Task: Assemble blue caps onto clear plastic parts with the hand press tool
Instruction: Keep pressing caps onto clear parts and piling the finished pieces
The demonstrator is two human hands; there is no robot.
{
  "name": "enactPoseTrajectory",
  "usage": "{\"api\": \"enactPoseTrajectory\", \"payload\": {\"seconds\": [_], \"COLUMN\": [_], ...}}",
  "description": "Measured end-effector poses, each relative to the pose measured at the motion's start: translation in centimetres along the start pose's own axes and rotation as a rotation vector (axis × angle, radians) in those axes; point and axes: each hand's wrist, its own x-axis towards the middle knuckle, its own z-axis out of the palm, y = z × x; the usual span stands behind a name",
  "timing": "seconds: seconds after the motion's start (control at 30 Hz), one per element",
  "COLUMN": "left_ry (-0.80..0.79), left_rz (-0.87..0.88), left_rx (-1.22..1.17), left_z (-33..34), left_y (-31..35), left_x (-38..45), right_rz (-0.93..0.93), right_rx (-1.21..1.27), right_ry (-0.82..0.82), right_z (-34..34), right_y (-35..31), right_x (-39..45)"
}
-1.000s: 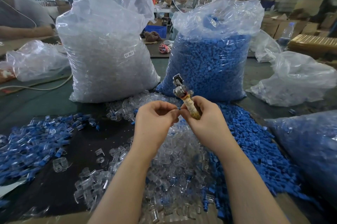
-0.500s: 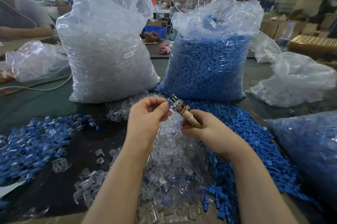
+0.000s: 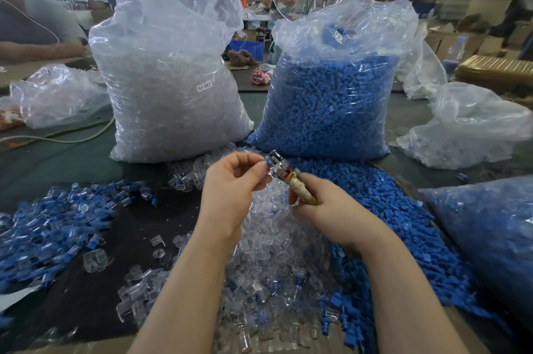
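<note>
My right hand (image 3: pixel 326 209) grips the taped handle of the hand press tool (image 3: pixel 284 173), whose metal head points up and to the left. My left hand (image 3: pixel 230 189) pinches a small part with a bit of blue showing against that metal head; the part itself is mostly hidden by my fingertips. Both hands hover above a loose heap of clear plastic parts (image 3: pixel 268 261). Loose blue caps (image 3: pixel 386 224) are piled to the right of it. A pile of assembled blue-and-clear pieces (image 3: pixel 54 224) lies on the left.
Two big bags stand behind the heaps: clear parts (image 3: pixel 170 88) on the left, blue caps (image 3: pixel 331 99) on the right. Another bag of blue pieces (image 3: pixel 490 235) lies at the right edge. Crumpled plastic bags (image 3: pixel 467 128) sit far right. A person's arm (image 3: pixel 37 47) rests far left.
The tool has dropped and tilted left, from upright to slanted. My left hand has lifted to the tool's head and stays pinched there; my right hand has slid down and right.
</note>
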Motion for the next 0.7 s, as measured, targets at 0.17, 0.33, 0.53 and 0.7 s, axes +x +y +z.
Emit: {"api": "enactPoseTrajectory", "payload": {"seconds": [0.17,0.33,0.53,0.7], "left_ry": [0.008,0.024,0.177,0.587], "left_rz": [0.007,-0.018,-0.143,-0.364], "left_rx": [0.007,0.018,-0.136,-0.712], "left_z": [0.1,0.1,-1.6,-7.3], "left_y": [0.1,0.1,0.5,0.3], "left_x": [0.0,0.1,0.8,2.4], "right_rz": [-0.005,0.002,0.077,0.300], "right_rx": [-0.004,-0.061,-0.210,-0.431], "right_ry": [0.053,0.067,0.073,0.197], "right_z": [0.3,0.3,0.0,-0.9], "right_y": [-0.2,-0.5,-0.1,1.5], "right_x": [0.0,0.0,0.3,0.2]}}
